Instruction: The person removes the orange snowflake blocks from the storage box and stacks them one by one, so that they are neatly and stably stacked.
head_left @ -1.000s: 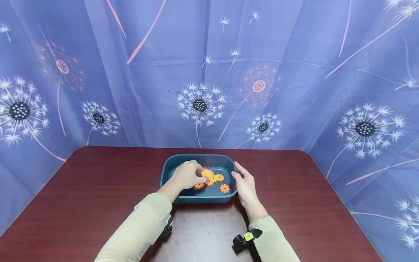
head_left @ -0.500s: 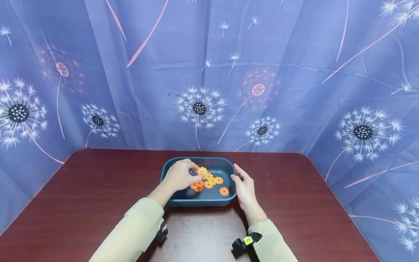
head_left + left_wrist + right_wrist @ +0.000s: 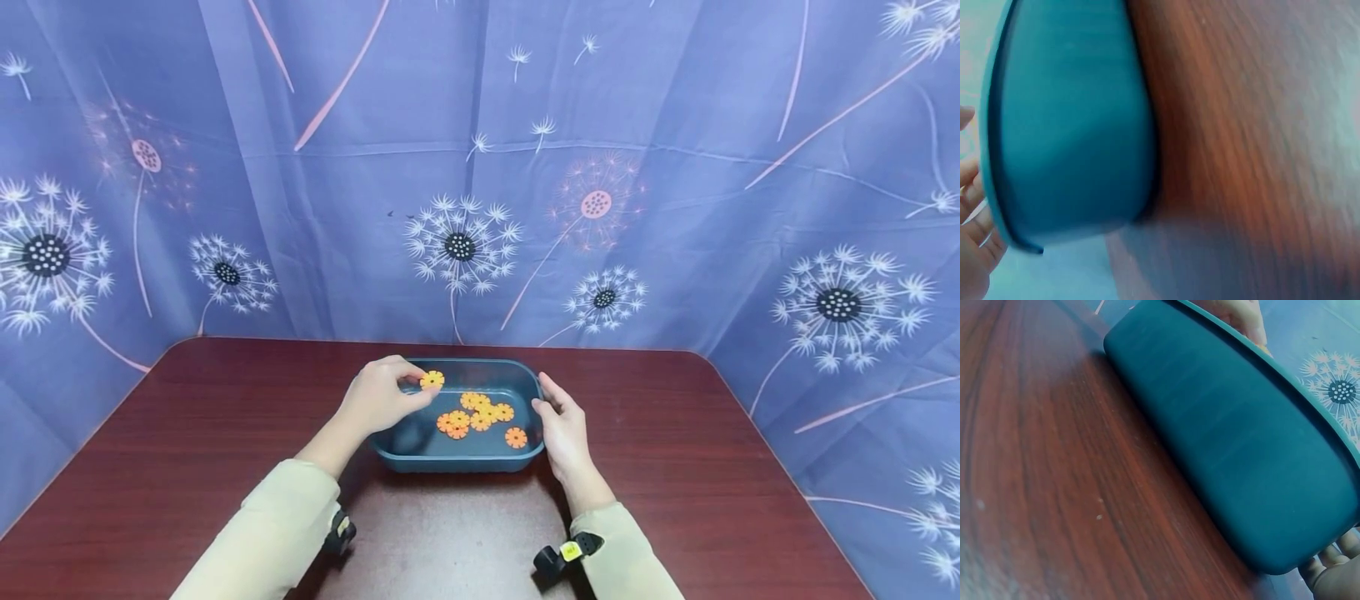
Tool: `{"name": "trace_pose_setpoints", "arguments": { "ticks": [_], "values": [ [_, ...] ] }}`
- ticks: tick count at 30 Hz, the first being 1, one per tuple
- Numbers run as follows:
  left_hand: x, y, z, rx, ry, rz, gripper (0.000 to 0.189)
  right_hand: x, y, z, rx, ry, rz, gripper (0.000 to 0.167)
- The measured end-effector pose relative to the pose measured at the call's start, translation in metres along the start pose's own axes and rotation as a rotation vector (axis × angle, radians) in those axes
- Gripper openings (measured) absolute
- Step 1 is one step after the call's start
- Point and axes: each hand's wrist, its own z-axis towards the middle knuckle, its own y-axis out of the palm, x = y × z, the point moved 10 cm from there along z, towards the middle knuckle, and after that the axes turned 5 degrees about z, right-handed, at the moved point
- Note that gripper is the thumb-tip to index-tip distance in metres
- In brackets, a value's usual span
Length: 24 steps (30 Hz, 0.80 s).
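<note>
My left hand (image 3: 375, 396) pinches a yellow notched plastic disc (image 3: 432, 380) between thumb and fingertips, above the left end of a dark teal tub (image 3: 457, 464). On the tub's floor lies a cluster of several yellow and orange discs (image 3: 481, 412). A single orange disc (image 3: 516, 437) sits apart near the front right corner. At the right end, my right hand (image 3: 564, 429) holds the tub, its thumb at the rim and fingers along the outer wall. The right wrist view shows the tub's long outer wall (image 3: 1229, 437) and the left hand (image 3: 1235, 314) over the far rim.
The tub stands on a dark red wood-grain table (image 3: 247, 433), near its back edge. Behind and at both sides hangs a blue curtain (image 3: 337, 233) with dandelion prints. A black wrist camera (image 3: 551, 558) is strapped to the right sleeve.
My left hand has risen from the disc cluster and moved left with a yellow disc in its fingertips. The right hand stays at the tub's right end.
</note>
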Motion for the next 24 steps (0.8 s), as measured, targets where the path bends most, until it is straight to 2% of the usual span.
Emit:
{"name": "trace_pose_setpoints", "arguments": {
  "ticks": [9, 19, 24],
  "values": [
    [-0.023, -0.024, -0.008, 0.032, -0.038, 0.033, 0.031, 0.001, -0.004, 0.001, 0.016, -0.005, 0.0, 0.048],
    [-0.043, -0.041, -0.022, 0.078, -0.044, 0.089, 0.03, 0.002, -0.005, 0.001, 0.02, 0.0, -0.002, 0.048],
    [-0.054, -0.046, -0.027, 0.079, -0.052, 0.129, 0.03, 0.001, -0.004, 0.002, 0.02, -0.005, -0.001, 0.049]
  ]
}}
